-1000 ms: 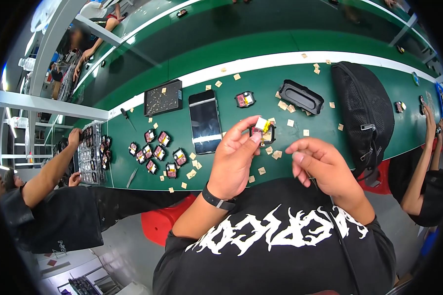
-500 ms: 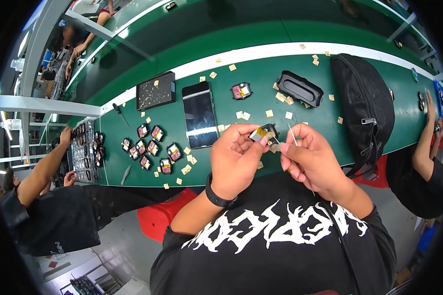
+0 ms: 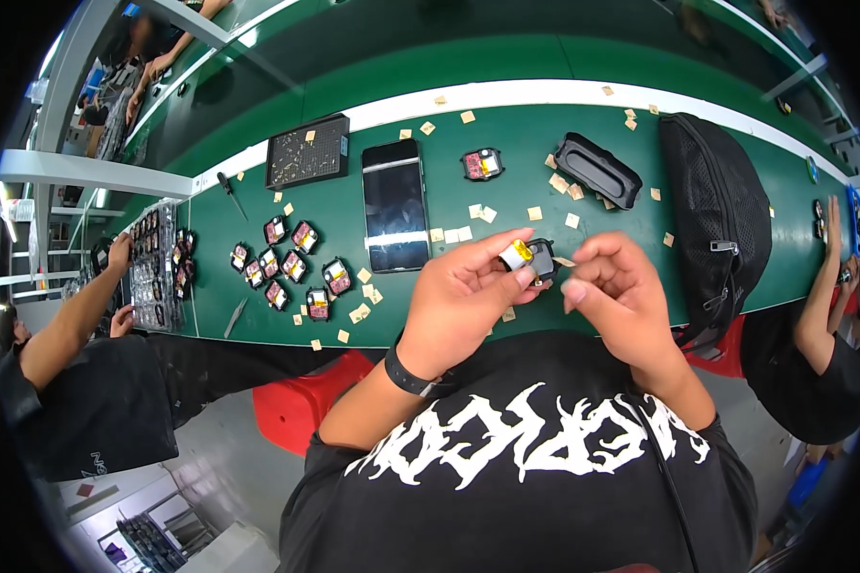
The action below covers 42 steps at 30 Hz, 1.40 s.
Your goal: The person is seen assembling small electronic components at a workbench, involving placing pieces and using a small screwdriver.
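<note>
My left hand [image 3: 463,296] grips an opened smartwatch case [image 3: 542,258] over the table's near edge. A silver battery with yellow tape [image 3: 516,254] is tipped up at the case's left side. My right hand [image 3: 621,291] is curled just to the right of the case, with a small tan square [image 3: 564,262] at its fingertips. The thin white stick is hard to make out now. Several open watch cases with red and yellow insides [image 3: 293,265] lie in a group on the left. One more watch case [image 3: 483,164] lies farther off.
A phone [image 3: 395,205], a black tray [image 3: 306,153], a black open box [image 3: 597,170] and a black mesh bag [image 3: 715,220] stand on the green table [image 3: 506,129]. Tan squares are scattered about. A screwdriver [image 3: 231,194] and tweezers [image 3: 235,317] lie left. People sit on both sides.
The case in my left hand has turned, and its battery has tipped up to the left. My right hand has drawn slightly right and its fingers are more curled. The view has shifted slightly.
</note>
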Each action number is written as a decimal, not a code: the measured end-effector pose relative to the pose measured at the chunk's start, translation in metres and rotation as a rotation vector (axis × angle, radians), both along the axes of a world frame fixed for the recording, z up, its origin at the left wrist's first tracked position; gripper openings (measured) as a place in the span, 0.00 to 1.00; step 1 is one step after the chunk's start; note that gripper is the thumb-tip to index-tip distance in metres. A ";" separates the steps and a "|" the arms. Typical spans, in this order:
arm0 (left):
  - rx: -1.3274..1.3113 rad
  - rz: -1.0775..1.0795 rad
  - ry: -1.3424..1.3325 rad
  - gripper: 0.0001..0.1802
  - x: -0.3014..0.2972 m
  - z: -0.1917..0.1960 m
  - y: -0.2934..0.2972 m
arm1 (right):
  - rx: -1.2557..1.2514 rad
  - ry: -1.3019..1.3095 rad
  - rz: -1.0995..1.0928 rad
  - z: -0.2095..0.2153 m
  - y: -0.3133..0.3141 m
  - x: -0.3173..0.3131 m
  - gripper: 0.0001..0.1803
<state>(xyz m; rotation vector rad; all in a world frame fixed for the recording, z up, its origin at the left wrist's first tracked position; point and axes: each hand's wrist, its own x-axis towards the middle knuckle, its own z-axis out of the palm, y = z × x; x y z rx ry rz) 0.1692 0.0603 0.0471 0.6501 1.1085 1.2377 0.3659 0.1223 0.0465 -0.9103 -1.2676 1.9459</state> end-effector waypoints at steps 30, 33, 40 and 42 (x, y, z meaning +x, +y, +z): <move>0.137 0.009 0.019 0.12 0.011 0.004 -0.005 | 0.354 -0.161 -0.042 0.013 -0.013 0.004 0.04; 0.150 0.023 0.018 0.12 0.013 -0.003 -0.006 | 0.396 -0.271 -0.016 0.017 -0.013 0.004 0.04; 0.231 0.031 -0.034 0.13 0.020 -0.002 -0.009 | 0.763 -0.382 -0.066 0.015 -0.007 0.000 0.04; 0.237 0.007 -0.037 0.14 0.019 -0.001 -0.010 | 0.703 -0.440 -0.030 0.020 -0.007 0.002 0.04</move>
